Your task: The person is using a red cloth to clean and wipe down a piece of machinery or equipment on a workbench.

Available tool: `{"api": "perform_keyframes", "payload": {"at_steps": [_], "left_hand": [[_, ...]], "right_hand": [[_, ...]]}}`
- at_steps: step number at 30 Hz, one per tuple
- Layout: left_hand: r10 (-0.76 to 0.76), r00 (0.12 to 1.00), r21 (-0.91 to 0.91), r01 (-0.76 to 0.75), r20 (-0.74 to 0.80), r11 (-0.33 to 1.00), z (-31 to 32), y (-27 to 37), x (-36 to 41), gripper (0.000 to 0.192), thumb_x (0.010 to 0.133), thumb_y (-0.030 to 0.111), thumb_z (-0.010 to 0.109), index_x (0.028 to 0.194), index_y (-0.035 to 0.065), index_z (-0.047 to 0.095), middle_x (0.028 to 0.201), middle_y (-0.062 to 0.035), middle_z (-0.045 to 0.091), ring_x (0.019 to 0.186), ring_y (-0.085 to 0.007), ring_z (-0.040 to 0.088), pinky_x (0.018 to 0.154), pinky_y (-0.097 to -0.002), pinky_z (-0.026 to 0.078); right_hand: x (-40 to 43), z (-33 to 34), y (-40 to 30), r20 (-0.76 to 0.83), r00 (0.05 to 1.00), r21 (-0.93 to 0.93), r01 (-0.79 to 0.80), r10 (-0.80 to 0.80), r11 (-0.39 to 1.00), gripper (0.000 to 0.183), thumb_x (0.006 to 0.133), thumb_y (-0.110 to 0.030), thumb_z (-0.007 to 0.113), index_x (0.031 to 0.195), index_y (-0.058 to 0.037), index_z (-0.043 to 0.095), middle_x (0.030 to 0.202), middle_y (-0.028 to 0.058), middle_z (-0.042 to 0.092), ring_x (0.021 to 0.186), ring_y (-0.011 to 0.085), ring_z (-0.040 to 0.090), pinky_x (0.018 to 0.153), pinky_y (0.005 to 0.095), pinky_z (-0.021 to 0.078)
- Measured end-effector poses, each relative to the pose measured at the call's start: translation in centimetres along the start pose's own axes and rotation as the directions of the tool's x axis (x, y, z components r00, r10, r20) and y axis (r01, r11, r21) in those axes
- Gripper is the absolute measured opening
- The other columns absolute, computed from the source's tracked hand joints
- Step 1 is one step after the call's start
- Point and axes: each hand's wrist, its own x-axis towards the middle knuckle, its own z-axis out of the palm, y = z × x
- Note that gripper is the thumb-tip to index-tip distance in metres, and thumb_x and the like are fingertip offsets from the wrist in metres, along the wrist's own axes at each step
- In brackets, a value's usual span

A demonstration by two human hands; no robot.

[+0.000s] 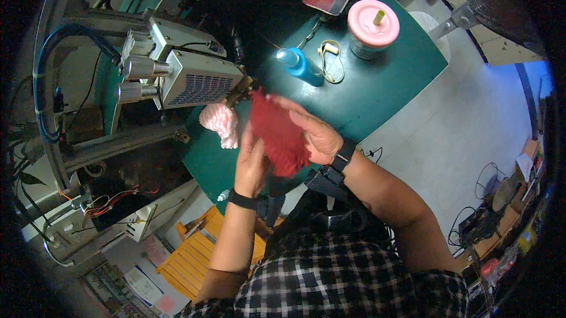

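Observation:
A fuzzy red cloth [281, 134] is held between both hands above the green table top [398, 83]. My left hand [251, 159] supports its left side, with the fingers partly hidden by the cloth. On the cloth's right side, my right hand [316, 130] grips it, thumb lying near its upper edge. A crumpled pink-and-white cloth [221, 123] lies on the table just left of the red one. Beyond my right hand stands a blue bottle with a clear cap [300, 67], beside a loop of pale strap [332, 61].
A lidded pink cup [373, 24] with a straw opening stands at the far right of the table. A white machine head with metal cylinders [199, 79] juts in from the left. A small white bottle [223, 195] is near the table's edge, above a slatted wooden chair [190, 260].

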Motion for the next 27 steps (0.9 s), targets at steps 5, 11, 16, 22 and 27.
{"api": "perform_keyframes", "payload": {"at_steps": [5, 11, 16, 22, 27], "left_hand": [[-0.114, 0.993, -0.168, 0.113, 0.006, 0.979, 1.3, 0.8, 0.0, 0.050, 0.098, 0.028, 0.044, 0.143, 0.0119, 0.028, 0.140, -0.0064, 0.038, 0.125, -0.0200, 0.041, 0.099, -0.0362, 0.039], [-0.205, 0.971, -0.220, 0.176, -0.119, 0.959, -0.8, -0.6, 0.8, 0.040, 0.097, 0.033, 0.044, 0.132, 0.0150, 0.041, 0.122, -0.0014, 0.053, 0.106, -0.0161, 0.053, 0.080, -0.0345, 0.048], [-0.265, 0.963, 0.038, 0.264, 0.036, 0.964, -1.1, -1.6, 0.9, 0.057, 0.094, 0.021, 0.051, 0.144, 0.0094, 0.025, 0.133, -0.0033, 0.043, 0.110, -0.0153, 0.050, 0.088, -0.0308, 0.045], [-0.127, 0.992, 0.014, 0.128, -0.009, 0.992, -1.0, -1.1, 1.4, 0.056, 0.093, 0.011, 0.053, 0.142, 0.0064, 0.027, 0.133, -0.0053, 0.044, 0.113, -0.0153, 0.049, 0.093, -0.0303, 0.043], [-0.167, 0.984, -0.028, 0.169, 0.067, 0.985, 0.0, 0.8, 3.1, 0.049, 0.092, 0.009, 0.052, 0.138, 0.0073, 0.034, 0.127, -0.0040, 0.048, 0.110, -0.0167, 0.051, 0.090, -0.0315, 0.045]], "right_hand": [[2.3, -1.1, 2.4, -0.223, 0.946, -0.232, 0.183, -0.235, 0.955, 0.044, 0.092, -0.012, 0.053, 0.133, -0.0053, 0.037, 0.118, 0.0062, 0.056, 0.105, 0.0147, 0.055, 0.091, 0.0300, 0.0446], [5.3, -2.1, 3.3, -0.292, 0.937, -0.740, -0.094, -0.192, 0.666, 0.037, 0.095, -0.017, 0.049, 0.129, -0.0034, 0.042, 0.113, 0.0063, 0.056, 0.099, 0.0132, 0.053, 0.087, 0.0274, 0.0439], [3.4, -4.3, 3.5, -0.471, 0.871, -0.250, 0.017, -0.137, 0.968, 0.023, 0.095, -0.013, 0.047, 0.117, -0.0061, 0.049, 0.107, 0.0048, 0.059, 0.096, 0.0154, 0.058, 0.084, 0.0301, 0.0475], [4.5, -2.1, 2.9, -0.254, 0.910, -0.393, 0.214, -0.329, 0.894, 0.036, 0.096, -0.018, 0.049, 0.129, -0.0056, 0.040, 0.121, 0.0042, 0.049, 0.105, 0.0103, 0.050, 0.091, 0.0264, 0.0417], [7.8, -6.4, 3.0, 0.148, 0.822, -0.987, 0.158, -0.550, -0.029, 0.035, 0.096, -0.020, 0.047, 0.124, 0.0000, 0.045, 0.113, 0.0082, 0.056, 0.103, 0.0147, 0.051, 0.091, 0.0291, 0.0414]]}}
